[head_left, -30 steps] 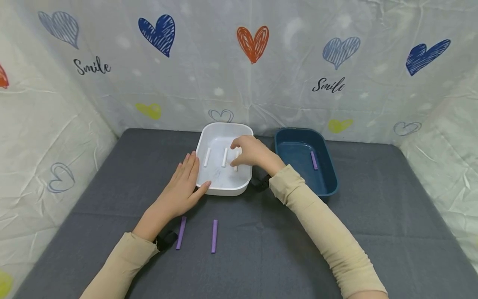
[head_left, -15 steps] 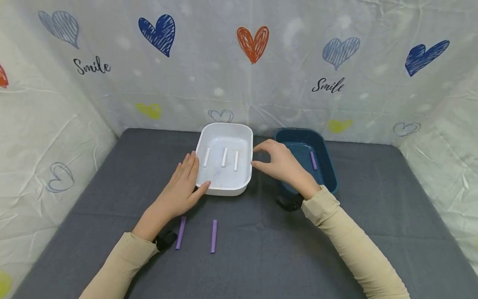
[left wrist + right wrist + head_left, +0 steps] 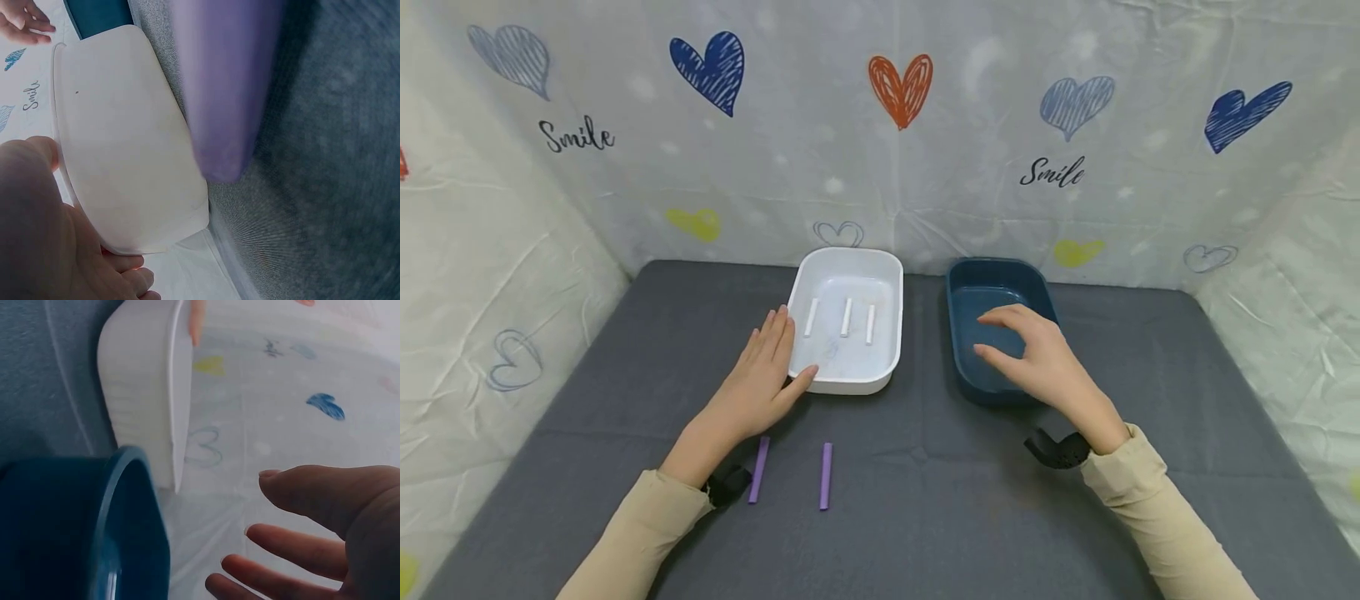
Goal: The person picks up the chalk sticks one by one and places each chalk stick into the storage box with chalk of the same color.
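My left hand rests on the left front corner of a white tray, its fingers straight along the side and its thumb at the front rim. Three thin white sticks lie side by side in that tray. Over the dark blue tray hovers my right hand, holding nothing, with thumb and fingers spread apart. The right wrist view also shows a gap between thumb and fingers. Part of the blue tray's inside is hidden behind this hand.
Two purple sticks lie on the grey cloth: one by my left wrist, the other to its right. The nearer one looms large in the left wrist view. Behind the trays hangs a white curtain printed with hearts.
My right hand has moved right, out of the white tray to over the blue tray, with its fingers spreading. It now covers the purple stick seen there before. My left hand stays put.
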The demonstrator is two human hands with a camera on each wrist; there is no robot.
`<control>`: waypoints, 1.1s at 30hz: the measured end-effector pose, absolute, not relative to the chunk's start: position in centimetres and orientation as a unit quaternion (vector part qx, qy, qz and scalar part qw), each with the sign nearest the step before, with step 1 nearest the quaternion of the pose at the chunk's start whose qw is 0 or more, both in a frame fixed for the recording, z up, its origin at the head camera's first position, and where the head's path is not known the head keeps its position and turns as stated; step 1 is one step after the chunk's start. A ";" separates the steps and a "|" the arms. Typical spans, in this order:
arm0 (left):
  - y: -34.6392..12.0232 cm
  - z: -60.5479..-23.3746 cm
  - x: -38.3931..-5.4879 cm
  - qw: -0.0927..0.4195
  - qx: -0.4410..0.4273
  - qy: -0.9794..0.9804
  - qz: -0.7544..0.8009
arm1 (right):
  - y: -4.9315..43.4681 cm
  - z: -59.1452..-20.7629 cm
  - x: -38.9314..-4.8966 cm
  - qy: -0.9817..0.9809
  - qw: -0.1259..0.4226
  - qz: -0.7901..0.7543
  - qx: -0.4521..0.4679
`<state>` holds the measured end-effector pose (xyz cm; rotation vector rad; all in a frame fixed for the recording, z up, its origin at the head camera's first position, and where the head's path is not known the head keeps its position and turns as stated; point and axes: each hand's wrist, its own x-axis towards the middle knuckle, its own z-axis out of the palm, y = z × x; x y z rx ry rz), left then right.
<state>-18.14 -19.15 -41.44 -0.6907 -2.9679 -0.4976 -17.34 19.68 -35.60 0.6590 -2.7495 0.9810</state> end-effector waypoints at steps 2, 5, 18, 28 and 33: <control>-19.3 -41.3 -18.0 0.028 -0.222 -0.961 -0.160 | 20.4 -35.8 -16.8 -0.913 0.088 0.333 0.220; -19.4 -41.3 -17.9 0.028 -0.223 -0.961 -0.161 | 21.7 -36.4 -16.0 -0.905 0.114 0.346 0.218; -19.3 -41.4 -18.0 0.026 -0.225 -0.960 -0.163 | 25.8 -40.1 -13.2 -0.888 0.178 0.372 0.200; -19.4 -41.4 -18.0 0.028 -0.224 -0.960 -0.163 | 26.2 -42.6 -13.1 -0.887 0.187 0.371 0.201; -19.4 -41.5 -18.1 0.025 -0.225 -0.960 -0.163 | 26.0 -43.4 -13.4 -0.881 0.220 0.357 0.219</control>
